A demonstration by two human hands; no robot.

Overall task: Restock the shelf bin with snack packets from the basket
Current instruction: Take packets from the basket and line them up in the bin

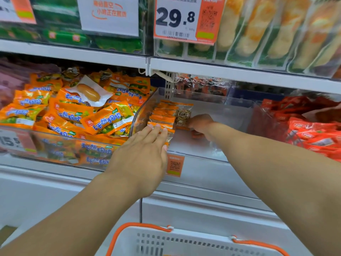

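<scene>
You face a clear plastic bin holding a row of orange snack packets, one showing a brown round label. Left of the bin lie orange packets with blue lettering; right of it, red packets. Below it your basket is white with orange handles.

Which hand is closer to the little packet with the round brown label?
The right hand. It reaches inside the clear bin and touches that packet from its right side. The left hand lies flat lower left, on the front of the orange packet row.
</scene>
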